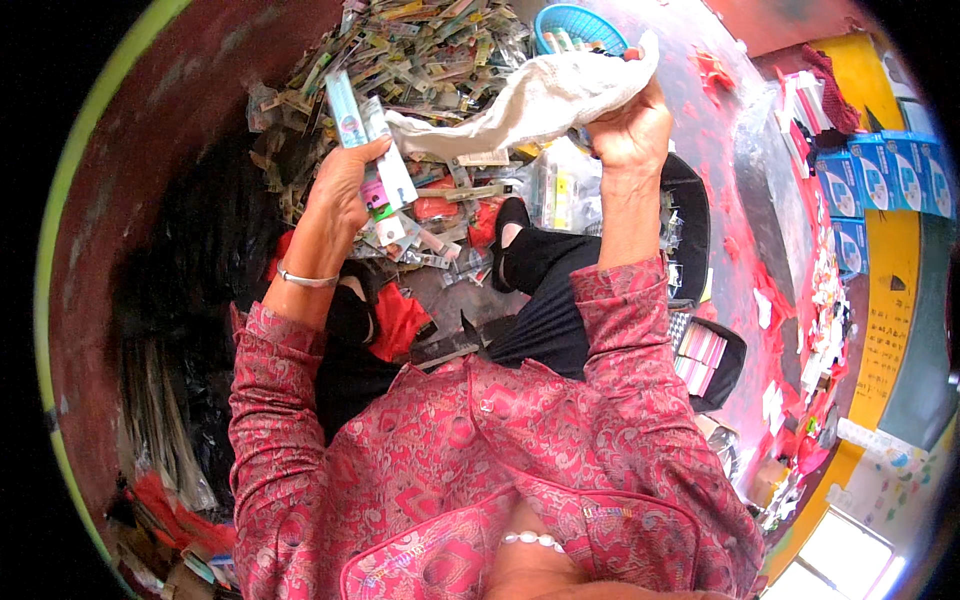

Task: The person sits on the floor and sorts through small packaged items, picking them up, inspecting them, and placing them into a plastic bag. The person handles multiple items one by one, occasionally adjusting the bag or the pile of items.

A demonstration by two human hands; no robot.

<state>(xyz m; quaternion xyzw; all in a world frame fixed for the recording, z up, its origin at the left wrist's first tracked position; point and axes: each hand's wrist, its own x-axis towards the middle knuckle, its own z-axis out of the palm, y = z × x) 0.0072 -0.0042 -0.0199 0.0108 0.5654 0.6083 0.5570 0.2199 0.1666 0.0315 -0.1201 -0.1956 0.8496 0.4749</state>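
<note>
In front of me my left hand (345, 185) is closed around several slim flat packets (352, 112), pale blue and white, fanned upward, with pink and green ones lower down. My right hand (635, 135) grips one end of a crumpled white cloth (530, 98), raised at the right. The cloth stretches across to the packets in my left hand; whether those fingers also pinch it I cannot tell. Behind and below both hands spreads a large heap of small flat packets (430, 60).
A blue plastic basket (578, 22) holding packets stands at the far right of the heap. Black boxes (690, 235) sit beside my right leg, one with pink and white packets (700, 352). Red scraps (400, 318) lie between my feet. Dark plastic bags (195, 240) fill the left.
</note>
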